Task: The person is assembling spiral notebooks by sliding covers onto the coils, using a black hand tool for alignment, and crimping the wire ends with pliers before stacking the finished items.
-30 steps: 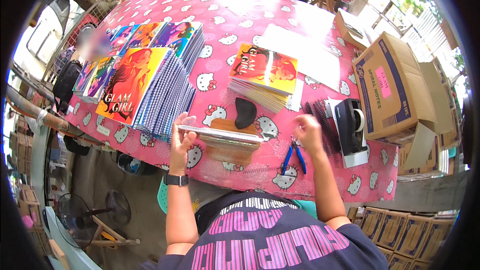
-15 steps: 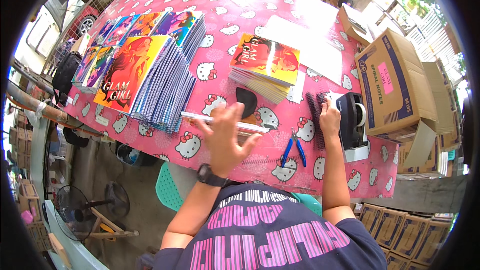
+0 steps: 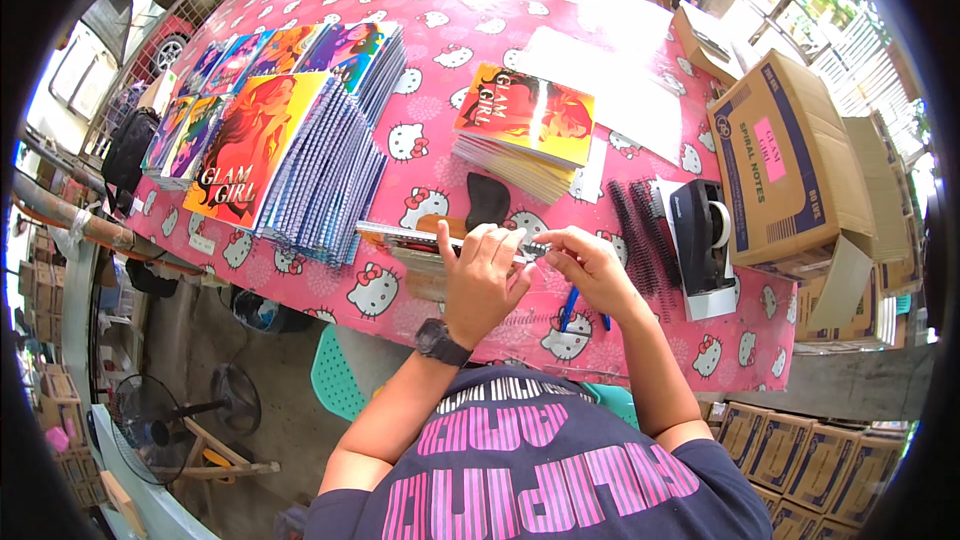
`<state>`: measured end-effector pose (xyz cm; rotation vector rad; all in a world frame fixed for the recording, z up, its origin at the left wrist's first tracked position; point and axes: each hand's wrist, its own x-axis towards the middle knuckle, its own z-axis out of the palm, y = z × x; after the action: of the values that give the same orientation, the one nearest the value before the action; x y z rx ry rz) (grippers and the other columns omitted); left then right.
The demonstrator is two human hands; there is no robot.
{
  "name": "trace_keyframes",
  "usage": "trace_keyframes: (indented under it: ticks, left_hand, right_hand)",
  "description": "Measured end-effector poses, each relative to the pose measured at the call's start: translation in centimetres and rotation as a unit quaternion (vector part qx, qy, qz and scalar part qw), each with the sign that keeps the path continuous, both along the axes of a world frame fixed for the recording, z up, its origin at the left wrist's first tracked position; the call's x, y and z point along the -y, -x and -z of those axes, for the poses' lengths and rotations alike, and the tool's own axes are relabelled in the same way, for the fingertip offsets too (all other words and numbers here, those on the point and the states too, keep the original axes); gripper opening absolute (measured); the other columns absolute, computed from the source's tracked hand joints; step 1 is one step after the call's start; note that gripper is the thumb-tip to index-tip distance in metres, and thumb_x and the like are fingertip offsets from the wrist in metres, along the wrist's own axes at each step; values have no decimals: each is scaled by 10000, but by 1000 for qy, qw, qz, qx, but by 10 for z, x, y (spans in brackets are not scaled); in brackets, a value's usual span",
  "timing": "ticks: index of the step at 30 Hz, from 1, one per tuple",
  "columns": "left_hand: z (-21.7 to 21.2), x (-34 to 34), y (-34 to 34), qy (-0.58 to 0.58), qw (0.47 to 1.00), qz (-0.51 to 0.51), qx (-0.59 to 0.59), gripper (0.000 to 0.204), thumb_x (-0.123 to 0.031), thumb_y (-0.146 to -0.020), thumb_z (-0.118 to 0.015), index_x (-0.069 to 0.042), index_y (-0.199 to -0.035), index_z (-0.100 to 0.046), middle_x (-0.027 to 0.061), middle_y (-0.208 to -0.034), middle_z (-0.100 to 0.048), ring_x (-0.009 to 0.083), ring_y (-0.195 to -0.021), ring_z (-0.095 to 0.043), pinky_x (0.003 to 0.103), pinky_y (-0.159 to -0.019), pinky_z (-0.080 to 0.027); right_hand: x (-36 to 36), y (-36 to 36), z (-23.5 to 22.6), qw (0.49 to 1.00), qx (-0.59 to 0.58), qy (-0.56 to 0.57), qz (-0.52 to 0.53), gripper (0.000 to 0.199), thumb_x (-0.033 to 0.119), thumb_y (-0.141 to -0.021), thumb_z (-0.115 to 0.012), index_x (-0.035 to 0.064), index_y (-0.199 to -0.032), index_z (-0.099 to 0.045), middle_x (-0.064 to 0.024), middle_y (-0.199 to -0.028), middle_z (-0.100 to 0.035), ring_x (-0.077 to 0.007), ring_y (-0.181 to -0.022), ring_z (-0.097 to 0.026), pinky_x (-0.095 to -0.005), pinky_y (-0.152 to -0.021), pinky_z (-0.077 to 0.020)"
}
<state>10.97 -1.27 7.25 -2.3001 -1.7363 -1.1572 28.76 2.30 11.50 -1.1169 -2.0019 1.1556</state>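
An unbound notebook [image 3: 385,233] lies edge-on before me, on a wooden block [image 3: 425,285]. My left hand [image 3: 482,275] grips its right part, fingers over the top and thumb below. At the right end, my right hand [image 3: 597,270] pinches a dark spiral coil [image 3: 536,249] against the notebook's corner; most of the coil is hidden by the fingers. Blue-handled pliers [image 3: 569,312] lie partly covered by my right hand. Several black spiral coils [image 3: 640,230] rest beside it. A black curved piece [image 3: 487,199] lies just beyond the notebook.
Stacked spiral notebooks [image 3: 320,160] stand at left, and a pile of unbound ones [image 3: 525,125] lies farther back. A black tape dispenser [image 3: 703,240] and a cardboard box [image 3: 790,160] stand at right. White sheets [image 3: 610,90] lie on the pink table [image 3: 430,70].
My right hand has moved left from the coil pile to the notebook's right end, with a coil. My left hand has come down from above the notebook and closed on it.
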Motion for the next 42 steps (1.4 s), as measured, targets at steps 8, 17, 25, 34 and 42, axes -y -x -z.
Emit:
trace_keyframes:
  ticks: [8, 17, 25, 34, 42]
  left_hand:
    - [-8, -1, 21, 31, 993, 99, 53, 248, -145, -754, -680, -119, -997, -640, 32, -913, -637, 211, -919, -573, 380, -865, -320]
    - [-11, -2, 24, 52, 988, 105, 105, 179, -123, -736, -702, -127, -905, -642, 6, -851, -640, 184, -877, -579, 358, -839, -307]
    - [-9, -2, 25, 66, 984, 114, 123, 173, -94, -730, -696, -129, -882, -622, -5, -855, -642, 184, -883, -581, 363, -850, -306]
    - [-7, -1, 27, 57, 982, 126, 128, 184, -69, -716, -698, -126, -871, -617, -13, -853, -655, 186, -872, -585, 369, -869, -306]
    - [-21, 3, 30, 93, 977, 192, 22, 160, -181, -736, -701, -186, -885, -643, -41, -851, -619, 164, -831, -561, 424, -878, -274]
  right_hand:
    - [-6, 4, 9, 998, -30, -43, -23, 185, 37, -804, -679, 48, -988, -671, -41, -860, -594, -105, -722, -539, -245, -654, -442]
    - [-7, 6, 8, 995, 4, -95, -19, 192, 14, -767, -698, 35, -955, -665, -61, -883, -602, -174, -819, -600, -285, -738, -480]
    - [-8, 9, 7, 997, -24, -68, -24, 210, 0, -735, -701, 53, -934, -663, -79, -884, -606, -225, -822, -612, -319, -738, -495]
    - [-4, 4, 11, 990, -9, -125, -64, 175, 8, -770, -682, 51, -939, -668, -62, -871, -613, -181, -794, -612, -290, -700, -491]
    - [-10, 4, 2, 984, -25, 177, -14, 266, 155, -957, -506, 58, -1202, -546, -75, -729, -648, -137, -643, -635, -270, -603, -508]
